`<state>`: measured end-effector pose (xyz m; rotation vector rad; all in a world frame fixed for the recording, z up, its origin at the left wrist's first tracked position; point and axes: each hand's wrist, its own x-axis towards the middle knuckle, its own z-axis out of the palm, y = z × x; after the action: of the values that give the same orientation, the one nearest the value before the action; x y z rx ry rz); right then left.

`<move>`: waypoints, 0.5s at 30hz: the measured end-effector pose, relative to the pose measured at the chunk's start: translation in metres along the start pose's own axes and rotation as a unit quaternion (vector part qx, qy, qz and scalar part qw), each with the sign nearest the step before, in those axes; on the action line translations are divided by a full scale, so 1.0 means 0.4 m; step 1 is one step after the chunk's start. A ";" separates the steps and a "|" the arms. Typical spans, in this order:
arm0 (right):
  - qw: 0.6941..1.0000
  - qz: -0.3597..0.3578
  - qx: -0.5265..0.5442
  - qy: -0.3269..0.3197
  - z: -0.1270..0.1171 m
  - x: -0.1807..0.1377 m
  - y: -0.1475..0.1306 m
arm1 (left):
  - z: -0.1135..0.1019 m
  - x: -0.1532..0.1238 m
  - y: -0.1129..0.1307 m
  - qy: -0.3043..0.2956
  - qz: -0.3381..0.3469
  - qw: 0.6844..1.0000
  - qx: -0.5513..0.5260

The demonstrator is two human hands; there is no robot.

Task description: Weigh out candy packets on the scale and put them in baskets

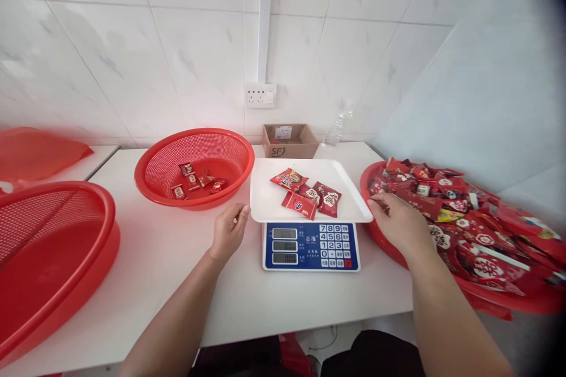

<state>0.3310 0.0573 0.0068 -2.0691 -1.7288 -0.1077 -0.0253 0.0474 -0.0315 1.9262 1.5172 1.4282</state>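
Left grip (pixel 230 228) and right grip (pixel 395 219) by the white tray (pixel 265 200)

The tray sits on top of a blue and white scale (pixel 287 265) on the desk (pixel 247 306). Four red packets (pixel 329 199) lie on the tray in a loose bunch, some on top of others. They are between the two grips and a bit farther back.

Left grip is curled up at the tray's near left corner, its thumb close to a finger. Right grip is bent at the tray's near right corner. I cannot tell if either one is pinching the tray or just next to it.

Left of the tray, a red basket (pixel 194 204) has some small packs (pixel 193 179) inside. Right of the tray, a big red tub (pixel 384 241) is piled with shiny packs (pixel 455 206). Behind the tray is a brown box (pixel 278 152).
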 end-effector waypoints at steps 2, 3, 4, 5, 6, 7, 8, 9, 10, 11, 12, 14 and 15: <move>1.000 0.006 -0.004 -0.008 -0.003 -0.001 -0.004 | 0.000 -0.001 0.000 0.000 -0.001 1.000 0.000; 1.000 0.008 -0.007 -0.012 -0.005 -0.001 -0.006 | 0.000 -0.001 0.000 0.000 0.000 1.000 0.000; 1.000 0.010 -0.008 -0.016 -0.007 -0.001 -0.008 | 0.001 -0.001 0.000 0.000 0.000 1.000 -0.001; 1.000 0.011 -0.009 -0.018 -0.009 -0.001 -0.010 | 0.002 -0.001 0.000 0.000 0.001 1.000 -0.001; 1.000 0.010 -0.009 -0.019 -0.010 -0.001 -0.011 | 0.003 -0.002 0.000 0.000 0.003 1.000 -0.002; 1.000 0.010 -0.009 -0.019 -0.011 0.000 -0.012 | 0.004 -0.002 0.000 0.000 0.005 1.000 -0.003; 1.000 0.008 -0.008 -0.018 -0.011 0.000 -0.012 | 0.005 -0.002 0.001 0.000 0.007 1.000 -0.003; 1.000 0.007 -0.006 -0.017 -0.011 0.000 -0.011 | 0.006 -0.003 0.001 0.001 0.008 1.000 -0.003; 1.000 0.006 -0.003 -0.015 -0.011 0.000 -0.011 | 0.007 -0.004 0.001 0.003 0.010 1.000 -0.002; 1.000 0.004 -0.001 -0.014 -0.010 -0.001 -0.011 | 0.008 -0.005 0.002 0.005 0.012 1.000 -0.001; 1.000 0.003 0.000 -0.013 -0.010 -0.001 -0.010 | 0.009 -0.006 0.002 0.008 0.014 1.000 0.002; 1.000 0.003 0.003 -0.011 -0.010 -0.003 -0.011 | 0.010 -0.009 0.003 0.017 0.020 1.000 0.012; 1.000 0.003 0.004 -0.010 -0.011 -0.004 -0.012 | 0.011 -0.012 0.004 0.022 0.024 0.999 0.019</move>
<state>0.3271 0.0548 0.0114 -2.0775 -1.7314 -0.0780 -0.0207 0.0443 -0.0347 1.9775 1.5378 1.4825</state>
